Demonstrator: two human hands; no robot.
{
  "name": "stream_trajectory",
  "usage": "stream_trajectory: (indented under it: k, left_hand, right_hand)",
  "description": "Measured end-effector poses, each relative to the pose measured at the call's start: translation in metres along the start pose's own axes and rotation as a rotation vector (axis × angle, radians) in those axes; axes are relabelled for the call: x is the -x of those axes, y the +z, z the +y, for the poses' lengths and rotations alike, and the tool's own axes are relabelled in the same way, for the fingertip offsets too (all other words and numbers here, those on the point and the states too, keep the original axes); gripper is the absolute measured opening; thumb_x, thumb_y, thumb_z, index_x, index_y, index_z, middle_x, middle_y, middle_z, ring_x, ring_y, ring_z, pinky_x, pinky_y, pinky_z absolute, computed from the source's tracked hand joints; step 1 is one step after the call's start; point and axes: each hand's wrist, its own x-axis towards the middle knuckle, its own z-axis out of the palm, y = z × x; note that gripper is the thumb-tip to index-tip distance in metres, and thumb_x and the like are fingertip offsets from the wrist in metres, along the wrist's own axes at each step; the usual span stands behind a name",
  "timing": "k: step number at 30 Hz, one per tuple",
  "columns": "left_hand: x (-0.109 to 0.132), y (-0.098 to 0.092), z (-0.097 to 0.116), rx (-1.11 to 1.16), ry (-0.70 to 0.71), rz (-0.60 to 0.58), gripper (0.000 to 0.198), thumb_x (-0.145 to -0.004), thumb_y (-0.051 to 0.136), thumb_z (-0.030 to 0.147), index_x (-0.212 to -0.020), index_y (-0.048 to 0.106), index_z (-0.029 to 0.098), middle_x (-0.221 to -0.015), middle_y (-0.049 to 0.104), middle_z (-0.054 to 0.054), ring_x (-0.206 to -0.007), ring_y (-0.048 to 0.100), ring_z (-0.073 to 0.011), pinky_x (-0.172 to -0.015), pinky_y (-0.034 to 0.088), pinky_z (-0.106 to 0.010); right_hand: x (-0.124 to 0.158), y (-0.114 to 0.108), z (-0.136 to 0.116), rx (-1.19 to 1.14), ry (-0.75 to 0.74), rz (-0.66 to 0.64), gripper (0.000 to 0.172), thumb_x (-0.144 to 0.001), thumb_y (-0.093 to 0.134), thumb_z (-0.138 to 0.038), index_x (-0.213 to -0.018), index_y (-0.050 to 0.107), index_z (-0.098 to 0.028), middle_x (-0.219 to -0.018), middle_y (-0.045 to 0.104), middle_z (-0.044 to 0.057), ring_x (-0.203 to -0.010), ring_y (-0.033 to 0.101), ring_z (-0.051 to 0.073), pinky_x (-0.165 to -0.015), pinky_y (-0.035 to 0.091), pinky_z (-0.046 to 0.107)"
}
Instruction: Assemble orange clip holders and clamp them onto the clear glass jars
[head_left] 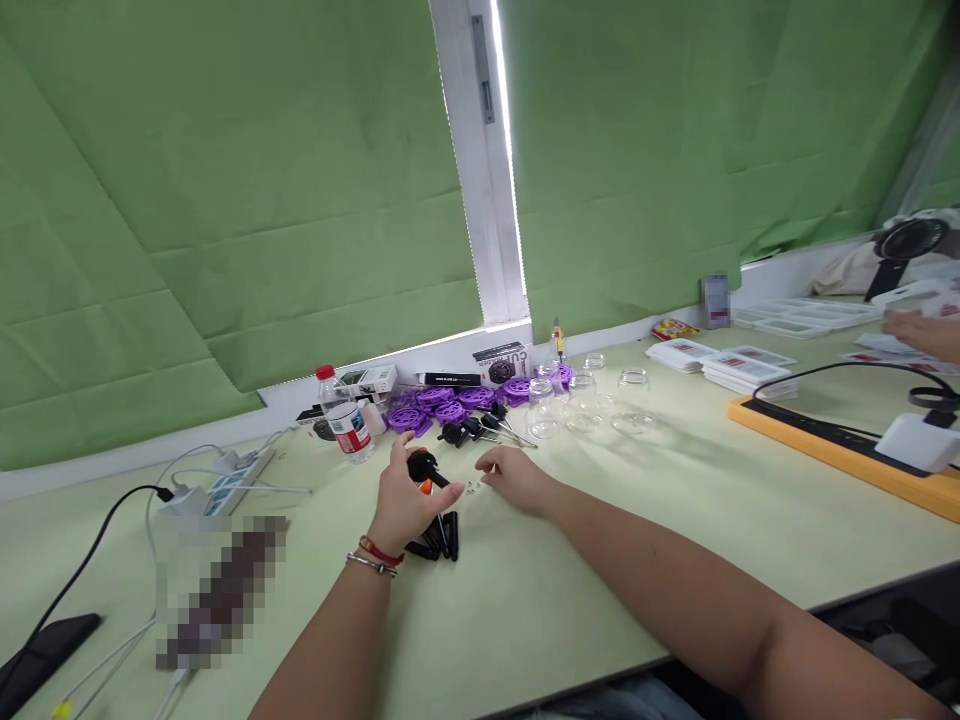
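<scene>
"Holding how many?"
"My left hand (399,505) is gripping one black part (424,464) over the table (525,610); my right hand (516,480) is curling beside tiny pieces (471,490), whether gripping any I can't tell. One bottle (347,424) is standing behind."

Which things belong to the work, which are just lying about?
Likely in use:
black part, in the left hand
tiny pieces near the right hand
black sticks

Probably just lying about:
bottle
orange power strip
snack packet
</scene>
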Motion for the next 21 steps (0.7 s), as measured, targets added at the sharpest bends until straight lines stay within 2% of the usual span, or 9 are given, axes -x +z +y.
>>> stream_trajectory:
  k: [4,8,13,18,21]
  left_hand:
    - [-0.002,-0.004,-0.003,0.088,0.006,-0.036,0.085,-0.061,0.074,0.045,-0.130,0.033,0.018,-0.100,0.062,-0.009,-0.089,0.062,-0.0236,-0.084,0.048,-0.043]
    - [0.001,-0.005,0.004,0.044,0.033,-0.070,0.088,-0.057,0.076,0.048,-0.129,0.033,0.020,-0.097,0.061,-0.007,-0.087,0.061,-0.0231,-0.081,0.049,-0.042]
    - [0.005,-0.005,0.010,0.016,0.064,-0.144,0.089,-0.056,0.076,0.049,-0.130,0.033,0.021,-0.098,0.061,-0.007,-0.086,0.060,-0.0228,-0.077,0.049,-0.040]
    - [0.005,-0.006,0.008,0.167,0.067,-0.255,0.082,-0.061,0.073,0.048,-0.128,0.033,0.022,-0.099,0.061,-0.007,-0.086,0.060,-0.0214,-0.077,0.049,-0.037]
    - [0.004,-0.009,0.007,0.270,0.036,-0.322,0.077,-0.063,0.070,0.048,-0.126,0.035,0.021,-0.095,0.061,-0.006,-0.079,0.059,-0.0195,-0.072,0.049,-0.036]
  right_hand:
    - [-0.002,0.009,0.002,0.271,-0.099,-0.083,0.025,-0.077,0.061,-0.014,-0.099,0.071,-0.018,-0.098,0.063,0.009,-0.087,0.059,0.020,-0.075,0.042,0.029]
    - [-0.006,0.014,0.002,0.328,-0.120,-0.109,0.019,-0.078,0.058,-0.013,-0.087,0.074,-0.018,-0.091,0.065,0.008,-0.085,0.059,0.020,-0.072,0.040,0.028]
    - [-0.007,0.013,0.004,0.384,-0.150,-0.122,0.016,-0.079,0.058,-0.014,-0.083,0.073,-0.018,-0.089,0.065,0.007,-0.084,0.058,0.020,-0.068,0.038,0.027]
    - [-0.005,0.004,-0.002,0.416,-0.181,-0.144,0.013,-0.081,0.056,-0.014,-0.080,0.069,-0.015,-0.088,0.064,0.008,-0.076,0.058,0.018,-0.066,0.038,0.027]
    - [0.000,-0.011,-0.016,0.398,-0.217,-0.087,0.016,-0.087,0.050,-0.015,-0.086,0.066,-0.015,-0.092,0.062,0.008,-0.081,0.057,0.017,-0.070,0.039,0.027]
